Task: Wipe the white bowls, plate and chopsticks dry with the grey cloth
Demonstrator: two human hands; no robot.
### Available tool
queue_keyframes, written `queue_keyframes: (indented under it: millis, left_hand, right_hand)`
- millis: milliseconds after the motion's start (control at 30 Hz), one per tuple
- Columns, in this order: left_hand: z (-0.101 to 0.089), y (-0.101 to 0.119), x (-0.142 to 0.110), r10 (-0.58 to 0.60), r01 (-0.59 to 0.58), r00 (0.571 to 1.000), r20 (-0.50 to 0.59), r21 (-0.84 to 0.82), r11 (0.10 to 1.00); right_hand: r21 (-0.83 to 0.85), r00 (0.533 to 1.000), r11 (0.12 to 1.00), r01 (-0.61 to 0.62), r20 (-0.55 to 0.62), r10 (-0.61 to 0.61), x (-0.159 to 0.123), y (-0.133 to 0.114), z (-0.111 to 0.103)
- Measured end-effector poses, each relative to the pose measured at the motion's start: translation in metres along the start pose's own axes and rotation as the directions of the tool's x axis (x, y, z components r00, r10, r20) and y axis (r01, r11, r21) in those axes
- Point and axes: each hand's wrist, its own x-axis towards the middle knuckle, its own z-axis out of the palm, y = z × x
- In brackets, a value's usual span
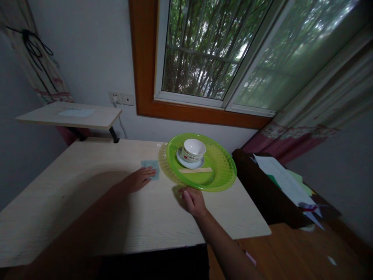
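My left hand [140, 179] lies flat with fingers stretched out over a thin pale blue cloth [157, 170] on the table. My right hand [192, 199] is curled into a fist right at the near rim of a round green plastic basket [224, 182]; whether it touches the rim I cannot tell. Nothing shows in that fist. Inside the basket, stacked white bowls [194, 147] stand on a white plate [190, 165]. Several light wooden chopsticks [195, 170] lie side by side in front of them.
The basket sits at the right end of the pale wooden table [157, 221]. A raised shelf [101, 120] with a paper [76, 112] stands back left. Behind are a wall socket [115, 97] and a window [210, 50]. Papers [282, 179] lie on a dark surface to the right.
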Motion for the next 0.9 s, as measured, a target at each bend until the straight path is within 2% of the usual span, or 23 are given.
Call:
queue_keyframes:
  millis: [67,200,267,367,433,500,633,733,800,900]
  left_hand:
    - [-0.005,-0.014,0.021,-0.031,0.031,1.000,0.006,0.009,0.999]
    - [-0.022,-0.032,0.049,-0.200,0.199,0.980,0.017,0.063,0.978]
    - [-0.028,-0.036,0.056,-0.255,0.256,0.967,-0.026,0.083,0.963]
    - [-0.033,-0.042,0.060,-0.308,0.330,0.935,-0.173,0.117,0.937]
    - [-0.034,-0.047,0.057,-0.329,0.372,0.906,-0.265,0.128,0.920]
    - [-0.035,-0.054,0.049,-0.343,0.396,0.886,-0.312,0.125,0.910]
    - [-0.036,-0.065,0.022,-0.429,0.485,0.840,-0.331,0.105,0.868]
    - [-0.032,-0.064,0.001,-0.485,0.551,0.800,-0.353,0.112,0.827]
    - [-0.024,-0.055,-0.009,-0.462,0.536,0.807,-0.367,0.130,0.834]
    - [-0.008,-0.033,-0.014,-0.343,0.397,0.887,-0.308,0.131,0.909]
  right_hand:
    - [-0.003,1.000,1.000,-0.010,0.003,0.010,0.000,0.001,0.000]
    - [-0.017,1.000,1.000,-0.023,0.020,0.023,0.001,0.001,0.000]
    - [-0.018,0.999,0.999,-0.033,0.029,0.033,0.001,0.001,0.000]
    - [-0.011,0.998,0.998,-0.061,0.020,0.062,0.001,0.000,-0.001]
    - [-0.007,0.997,0.997,-0.071,0.015,0.071,0.000,0.001,0.000]
    - [-0.009,0.997,0.997,-0.071,0.014,0.071,-0.001,0.003,0.000]
    - [0.003,0.998,0.998,-0.058,0.019,0.058,-0.002,0.004,0.000]
    - [0.021,0.999,0.999,-0.028,0.021,0.028,-0.001,0.003,-0.002]
    - [0.030,1.000,1.000,-0.008,0.015,0.007,-0.001,0.002,-0.002]
    - [0.042,1.000,0.999,0.001,0.004,-0.001,-0.002,0.003,-0.002]
